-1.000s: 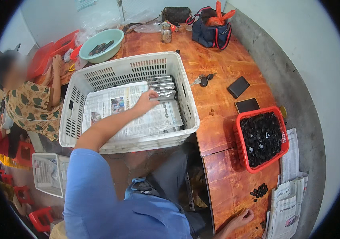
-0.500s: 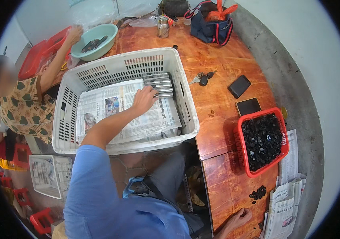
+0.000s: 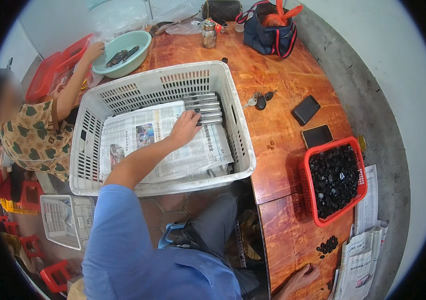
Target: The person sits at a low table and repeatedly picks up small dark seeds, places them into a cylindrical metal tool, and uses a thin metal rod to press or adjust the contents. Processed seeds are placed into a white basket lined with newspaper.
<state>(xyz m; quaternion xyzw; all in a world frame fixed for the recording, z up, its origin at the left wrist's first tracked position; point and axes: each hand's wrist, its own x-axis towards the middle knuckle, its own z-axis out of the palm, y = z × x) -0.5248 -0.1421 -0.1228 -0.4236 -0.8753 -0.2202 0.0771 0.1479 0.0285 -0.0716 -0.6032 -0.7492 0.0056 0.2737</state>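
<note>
Inside a white plastic crate (image 3: 163,189), several shiny metal tubes (image 3: 207,109) with dark ends lie side by side on newspaper sheets (image 3: 165,155). My left hand (image 3: 187,126) reaches over the paper, its bent fingers closed at the end of the nearest tube. On the wooden table at lower right rests my right hand (image 3: 303,279), fingers curled together; anything in them is hidden. Just beyond it sits a small cluster of black caps (image 3: 328,244). A red basket (image 3: 314,212) farther up the table is filled with similar small black pieces (image 3: 334,177).
A co-worker at the left has a hand (image 3: 94,51) at a pale green basin (image 3: 143,56) holding dark parts. Two phones (image 3: 306,110), keys (image 3: 256,101), a jar (image 3: 209,35) and a dark bag (image 3: 268,37) are on the table. Folded newspapers (image 3: 365,265) lie along its right edge.
The whole view has shifted slightly. My left hand stays at the tubes and my right hand stays on the table. The co-worker's hand has lowered a little at the basin's rim.
</note>
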